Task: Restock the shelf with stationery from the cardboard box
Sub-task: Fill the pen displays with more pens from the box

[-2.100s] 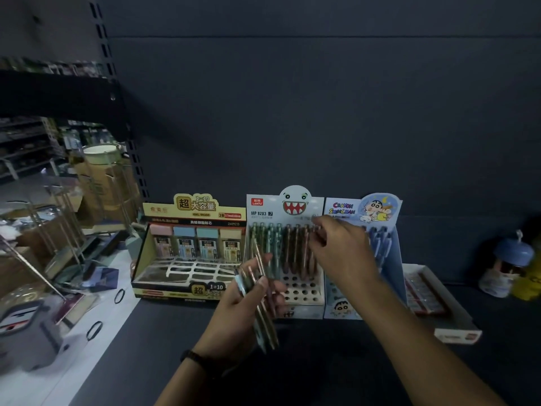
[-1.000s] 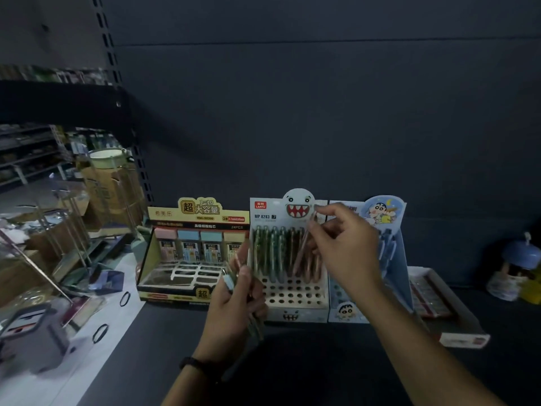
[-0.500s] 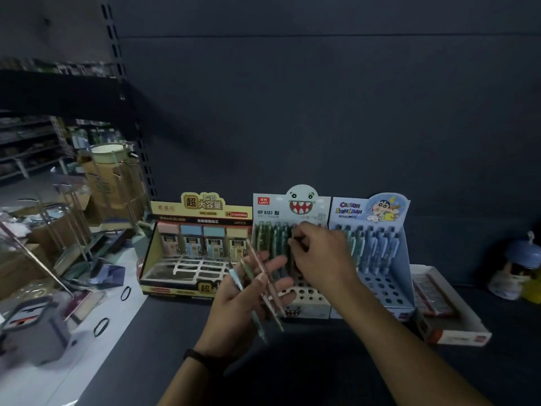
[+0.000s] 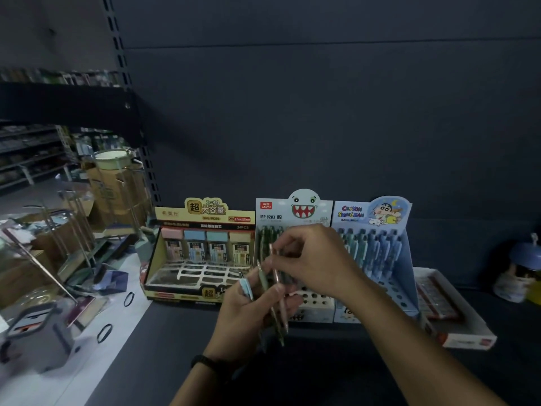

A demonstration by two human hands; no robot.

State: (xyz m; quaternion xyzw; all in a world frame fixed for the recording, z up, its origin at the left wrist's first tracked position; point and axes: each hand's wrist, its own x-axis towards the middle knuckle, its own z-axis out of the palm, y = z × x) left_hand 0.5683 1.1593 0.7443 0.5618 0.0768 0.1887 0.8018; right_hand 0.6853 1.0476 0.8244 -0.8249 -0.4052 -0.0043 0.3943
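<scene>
The left hand (image 4: 251, 315) grips a bundle of pens (image 4: 279, 329) just in front of the monster-face display box (image 4: 303, 206). The right hand (image 4: 316, 259) meets it there, pinching the top of one pinkish pen (image 4: 274, 268) in the bundle. The step looks like filling that display pen by pen: next, the pinched pen must be drawn free and set tip-down into one of the empty holes (image 4: 313, 297) in the display's front rows on the shelf (image 4: 175, 347).

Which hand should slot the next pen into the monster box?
Right. The right hand pinches the pink pen directly in front of the monster box, so a short reach would probably seat it. The left hand is occupied, gripping the other pens.
</scene>
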